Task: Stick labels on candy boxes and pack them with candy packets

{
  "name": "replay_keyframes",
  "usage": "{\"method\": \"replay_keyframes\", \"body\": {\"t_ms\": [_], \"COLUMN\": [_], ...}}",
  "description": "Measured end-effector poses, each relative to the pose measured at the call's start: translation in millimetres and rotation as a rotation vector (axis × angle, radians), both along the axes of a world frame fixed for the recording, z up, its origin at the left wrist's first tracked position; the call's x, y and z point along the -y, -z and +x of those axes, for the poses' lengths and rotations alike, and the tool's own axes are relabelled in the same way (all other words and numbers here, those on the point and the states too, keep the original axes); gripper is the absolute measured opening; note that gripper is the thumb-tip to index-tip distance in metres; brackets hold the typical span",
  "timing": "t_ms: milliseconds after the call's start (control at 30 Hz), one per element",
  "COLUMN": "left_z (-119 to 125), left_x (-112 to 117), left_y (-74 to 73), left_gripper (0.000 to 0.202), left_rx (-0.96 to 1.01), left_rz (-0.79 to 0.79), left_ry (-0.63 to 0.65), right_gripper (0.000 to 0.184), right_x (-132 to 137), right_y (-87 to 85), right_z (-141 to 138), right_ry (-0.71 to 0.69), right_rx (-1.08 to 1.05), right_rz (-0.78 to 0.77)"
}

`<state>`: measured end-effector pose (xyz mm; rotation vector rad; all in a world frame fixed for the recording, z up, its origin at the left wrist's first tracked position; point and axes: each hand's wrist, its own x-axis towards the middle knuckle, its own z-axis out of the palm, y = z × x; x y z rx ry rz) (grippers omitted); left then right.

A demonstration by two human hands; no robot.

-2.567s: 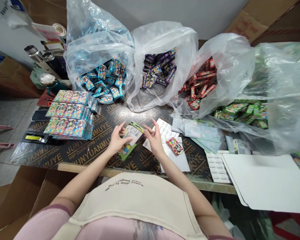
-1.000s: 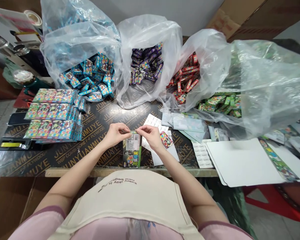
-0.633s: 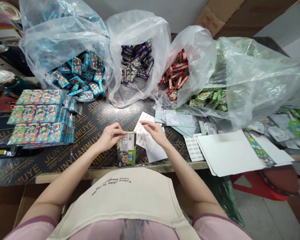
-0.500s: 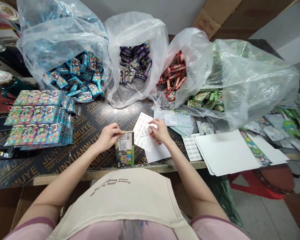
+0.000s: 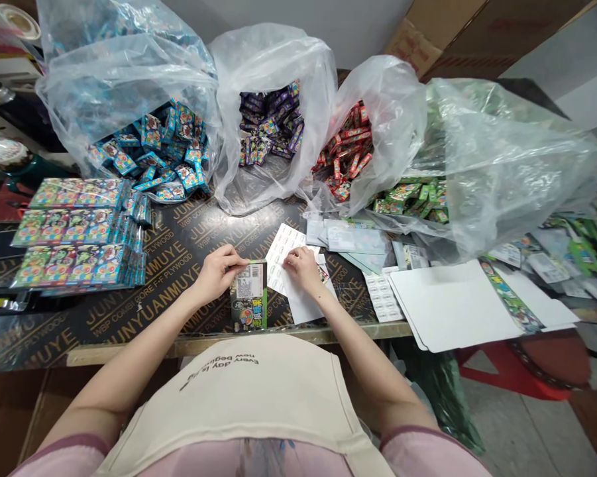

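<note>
A worker's left hand (image 5: 219, 267) pinches the top edge of a green packet (image 5: 249, 301) at lower centre of the frame, thumb and fingers closed on it. The pinch holds it upright on the plywood tabletop (image 5: 169, 265), near the front edge. The right hand (image 5: 302, 267), just to its right, is curled with its fingertips pressed to a white label sheet (image 5: 279, 246). A small red packet (image 5: 323, 273) peeks out from under the hand; whether the hand grips it cannot be told.

The green packet stands on its narrow end with only that pinch steadying it, so a slackened grip would likely topple it towards the table edge. The label sheet lies loose and could slide under the pressing fingers.

The packet is glossy green and black, with a cartoon print low on its face and a white barcode label above. Clear plastic bags (image 5: 278, 56) of coloured packets line the top of the frame, and stacked display cards (image 5: 74, 228) sit at left.
</note>
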<state>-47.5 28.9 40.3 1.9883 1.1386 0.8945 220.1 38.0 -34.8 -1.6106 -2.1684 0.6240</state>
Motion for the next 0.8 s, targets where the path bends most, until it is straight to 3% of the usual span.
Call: {"method": "replay_keyframes", "body": {"t_ms": [267,333,433,533,633,800], "left_z": [3,3,3,3,3,2], "left_x": [2,2,3,3,4,4], "left_y": [-2.2,-2.5,-2.8,-2.7,-1.8,-3.0], "left_gripper": [0.018,0.018,0.017,0.011,0.009,0.011], "left_rx": [0.017,0.007,0.004,0.019,0.038,0.045], "left_rz": [-0.018,-0.023,-0.022,0.002,0.035,0.059], "left_ry": [-0.026,-0.033,-0.046,-0.092,-0.111,-0.067], "right_gripper": [0.006,0.006,0.014,0.021,0.027,0.034], "right_x": [-1,-8,-18,-26,-31,-37], "right_y": [2.9,-6.5,-37.9,-79.0,-105.7,-105.4], "right_z": [6,5,-9,-35,-59,-77], "right_ry": [0.092,0.161,0.227,0.08,-0.138,-0.316], "right_rx": [-0.186,-0.318,-0.607,-0.815,-0.84,-0.763], "right_rz": [-0.104,-0.156,-0.241,-0.381,-0.576,-0.744]}}
